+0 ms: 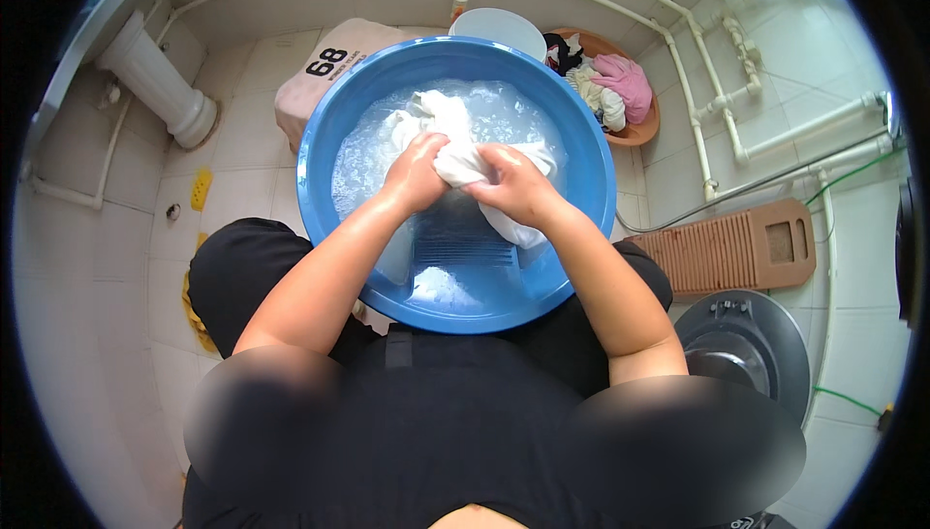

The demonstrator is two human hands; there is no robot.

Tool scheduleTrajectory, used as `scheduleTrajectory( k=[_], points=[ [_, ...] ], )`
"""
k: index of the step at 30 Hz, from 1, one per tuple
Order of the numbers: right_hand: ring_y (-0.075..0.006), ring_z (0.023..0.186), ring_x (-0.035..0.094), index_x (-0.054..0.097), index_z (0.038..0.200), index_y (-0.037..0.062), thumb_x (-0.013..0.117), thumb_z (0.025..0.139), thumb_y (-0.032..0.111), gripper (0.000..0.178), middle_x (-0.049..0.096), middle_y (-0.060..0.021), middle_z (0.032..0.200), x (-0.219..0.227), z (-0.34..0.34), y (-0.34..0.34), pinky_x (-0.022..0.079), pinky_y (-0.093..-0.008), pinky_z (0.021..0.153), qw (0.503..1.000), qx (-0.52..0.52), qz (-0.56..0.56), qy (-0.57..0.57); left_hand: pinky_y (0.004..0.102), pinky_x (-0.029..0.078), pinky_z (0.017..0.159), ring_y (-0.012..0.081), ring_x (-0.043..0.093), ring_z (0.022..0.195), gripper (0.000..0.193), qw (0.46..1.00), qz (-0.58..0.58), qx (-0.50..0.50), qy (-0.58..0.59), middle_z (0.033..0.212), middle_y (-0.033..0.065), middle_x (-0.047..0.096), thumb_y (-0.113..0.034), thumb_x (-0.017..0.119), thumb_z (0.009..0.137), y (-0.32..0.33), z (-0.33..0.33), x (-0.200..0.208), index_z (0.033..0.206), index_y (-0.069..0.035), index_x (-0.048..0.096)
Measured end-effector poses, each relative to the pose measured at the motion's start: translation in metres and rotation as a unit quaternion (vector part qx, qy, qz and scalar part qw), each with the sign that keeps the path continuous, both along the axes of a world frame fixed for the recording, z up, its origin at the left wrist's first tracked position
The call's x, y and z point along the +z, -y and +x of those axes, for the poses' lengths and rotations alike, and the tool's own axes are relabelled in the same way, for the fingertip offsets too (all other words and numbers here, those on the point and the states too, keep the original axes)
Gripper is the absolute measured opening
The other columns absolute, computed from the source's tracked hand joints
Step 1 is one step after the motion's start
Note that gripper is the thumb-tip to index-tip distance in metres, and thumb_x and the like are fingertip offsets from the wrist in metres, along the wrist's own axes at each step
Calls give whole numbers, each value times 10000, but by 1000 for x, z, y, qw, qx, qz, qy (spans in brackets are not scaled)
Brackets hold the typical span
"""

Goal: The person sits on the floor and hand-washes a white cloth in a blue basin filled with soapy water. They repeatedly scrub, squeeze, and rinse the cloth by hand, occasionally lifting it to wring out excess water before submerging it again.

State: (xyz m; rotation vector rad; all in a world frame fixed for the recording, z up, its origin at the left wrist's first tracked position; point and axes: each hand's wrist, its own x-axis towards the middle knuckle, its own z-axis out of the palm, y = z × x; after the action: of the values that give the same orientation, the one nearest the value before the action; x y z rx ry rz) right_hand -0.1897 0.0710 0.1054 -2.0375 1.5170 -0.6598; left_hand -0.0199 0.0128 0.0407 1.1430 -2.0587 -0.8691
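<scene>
A wet white cloth or garment [448, 120] is bunched between my two hands, above soapy water in a large blue basin [320, 132]. My left hand [417, 176] is closed round its left side. On the right, my right hand [518, 183] grips the twisted middle, thumb on top. One end of the cloth sticks up at the far side, and another part hangs down by my right wrist into the basin. Ridges of a built-in washboard [465, 252] show under the water at the near side. The exact kind of garment cannot be made out.
A terracotta-coloured tub [651, 130] of clothes stands at the far right, beside a white round lid or basin [499, 30]. A pink cloth cover [300, 98] sits far left. Rightward lie a brown washboard [722, 250] and a dark grey basin [790, 335]. White pipes [697, 64] line the walls.
</scene>
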Motion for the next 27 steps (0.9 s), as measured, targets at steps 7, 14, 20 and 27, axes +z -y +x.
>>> scheduleTrajectory(
  k=[7,14,20,27],
  points=[
    [-440,1309,99,108,1407,84,774,516,509,1191,59,-295,1412,-47,-19,-15,172,-467,1064,981,-151,113,-35,307,481,737,182,591,852,255,835,283,9,-472,970,104,601,-12,509,788,11,-1,63,1041,-17,531],
    [-314,1274,275,292,1335,63,683,717,340,782,293,-146,1375,-46,3,2,239,-428,1042,957,-113,-218,156,369,392,950,213,507,1092,319,701,409,-89,-577,1163,92,543,-235,444,904,-42,-48,143,1138,-25,502],
    [-195,1090,505,445,1213,67,491,880,219,369,509,-95,1188,-17,-31,11,455,-365,853,779,-124,-77,610,424,319,1025,245,436,1182,389,587,456,-166,-648,1254,97,482,-237,452,896,-53,-53,136,1225,-30,439],
    [-200,1010,545,462,1174,85,424,900,286,342,551,-80,1113,-38,-31,11,454,-364,838,671,-273,2,689,527,160,1061,341,226,1294,806,587,537,-59,-603,1396,144,245,-477,611,750,-35,-21,83,1333,-50,255]
  ],
)
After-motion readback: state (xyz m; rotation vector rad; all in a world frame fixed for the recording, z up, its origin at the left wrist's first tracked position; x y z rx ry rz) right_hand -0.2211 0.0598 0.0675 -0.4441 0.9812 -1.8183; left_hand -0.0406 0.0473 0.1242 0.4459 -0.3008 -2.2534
